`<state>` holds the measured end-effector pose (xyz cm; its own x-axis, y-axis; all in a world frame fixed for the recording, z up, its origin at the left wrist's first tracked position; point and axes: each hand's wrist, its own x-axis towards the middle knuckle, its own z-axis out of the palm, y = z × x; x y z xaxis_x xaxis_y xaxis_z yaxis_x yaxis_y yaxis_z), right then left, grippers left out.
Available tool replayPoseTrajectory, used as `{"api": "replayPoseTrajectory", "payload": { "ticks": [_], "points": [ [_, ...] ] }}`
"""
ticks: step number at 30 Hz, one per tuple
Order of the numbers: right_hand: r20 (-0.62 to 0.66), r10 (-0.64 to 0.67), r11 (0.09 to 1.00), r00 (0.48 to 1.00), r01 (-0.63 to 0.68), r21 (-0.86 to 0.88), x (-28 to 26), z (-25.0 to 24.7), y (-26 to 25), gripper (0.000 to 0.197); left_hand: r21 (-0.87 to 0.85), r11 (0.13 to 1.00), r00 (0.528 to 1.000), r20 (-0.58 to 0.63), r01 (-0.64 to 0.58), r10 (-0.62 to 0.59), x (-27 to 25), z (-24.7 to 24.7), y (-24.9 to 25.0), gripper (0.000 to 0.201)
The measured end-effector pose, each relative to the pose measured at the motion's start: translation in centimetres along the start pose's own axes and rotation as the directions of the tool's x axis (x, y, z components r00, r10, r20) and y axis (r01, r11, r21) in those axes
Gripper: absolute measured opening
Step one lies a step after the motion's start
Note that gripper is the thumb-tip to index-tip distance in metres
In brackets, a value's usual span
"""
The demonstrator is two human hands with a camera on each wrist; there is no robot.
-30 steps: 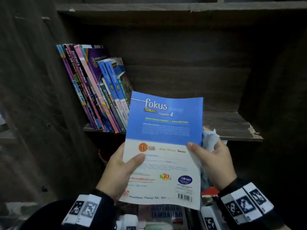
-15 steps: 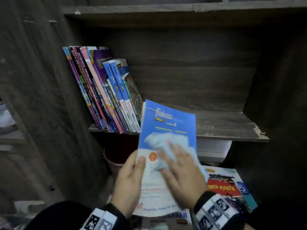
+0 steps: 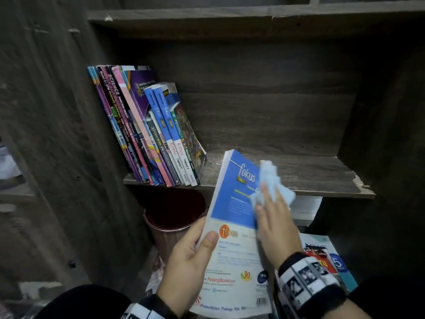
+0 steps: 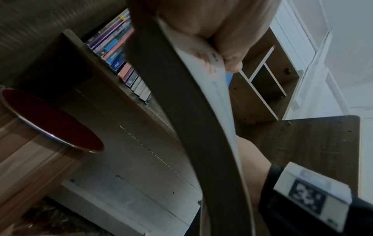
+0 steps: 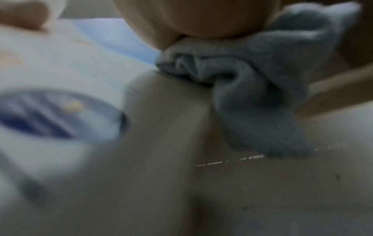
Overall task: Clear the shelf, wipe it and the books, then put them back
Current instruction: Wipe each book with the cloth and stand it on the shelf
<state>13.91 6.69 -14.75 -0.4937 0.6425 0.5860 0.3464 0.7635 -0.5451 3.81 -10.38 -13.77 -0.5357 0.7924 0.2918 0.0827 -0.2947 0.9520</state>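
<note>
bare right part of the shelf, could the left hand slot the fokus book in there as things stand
Probably yes: the left hand already grips the fokus book, and the shelf lies bare right of the leaning books. Only the right hand pressing the cloth on the cover needs lifting.

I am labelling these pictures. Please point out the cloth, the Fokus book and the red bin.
cloth point(image 3: 270, 180), head view, its crumpled middle.
Fokus book point(image 3: 232, 203), head view, blue cover.
red bin point(image 3: 174, 217), head view, front rim.

left hand point(image 3: 188, 261) grips with thumb on top; right hand point(image 3: 273, 226) presses flat, fingers extended.
</note>
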Motion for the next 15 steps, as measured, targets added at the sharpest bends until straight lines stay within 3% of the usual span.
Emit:
{"api": "replayPoseTrajectory", "payload": {
  "ticks": [2,3,5,7,9,11,13,15],
  "points": [
    [0.031,0.203,0.975,0.979,-0.204,0.087,-0.3,0.3,0.2,0.049,0.019,1.0,1.0,0.022,-0.001,0.001,-0.1,0.2,0.0,0.032],
    [0.063,0.18,0.976,0.982,-0.186,0.113,-1.1,0.6,-0.6,0.048,0.041,0.999,1.0,0.021,-0.007,0.006,0.0,0.2,-0.2,0.031],
    [0.071,-0.066,0.986,0.995,0.054,0.155,-3.2,1.4,-3.1,0.049,0.056,0.998,1.0,0.003,-0.01,0.009,0.1,0.3,-0.6,0.029],
    [0.113,-0.344,0.937,0.932,0.334,0.101,-4.8,2.0,-4.3,0.051,0.08,0.997,1.0,-0.01,-0.021,0.022,0.2,0.3,-0.8,0.031],
    [0.136,-0.405,0.914,0.904,0.402,0.051,-4.0,1.7,-4.1,0.051,0.079,0.997,1.0,-0.002,-0.002,0.002,0.1,0.2,-1.0,0.033],
    [0.08,-0.289,0.957,0.954,0.29,0.007,-2.2,1.0,-2.9,0.052,0.01,0.999,0.999,0.014,0.045,-0.046,-0.2,0.1,-1.0,0.029],
    [-0.013,-0.068,0.998,0.998,0.068,0.016,-0.5,0.1,-1.5,0.051,-0.017,0.998,0.998,0.038,0.06,-0.06,-0.3,0.0,-0.7,0.033],
    [-0.041,0.152,0.988,0.988,-0.152,0.015,-0.2,0.1,-0.8,0.048,-0.003,1.0,1.0,0.022,0.021,-0.021,-0.3,-0.1,-0.3,0.037]
  ]
}}
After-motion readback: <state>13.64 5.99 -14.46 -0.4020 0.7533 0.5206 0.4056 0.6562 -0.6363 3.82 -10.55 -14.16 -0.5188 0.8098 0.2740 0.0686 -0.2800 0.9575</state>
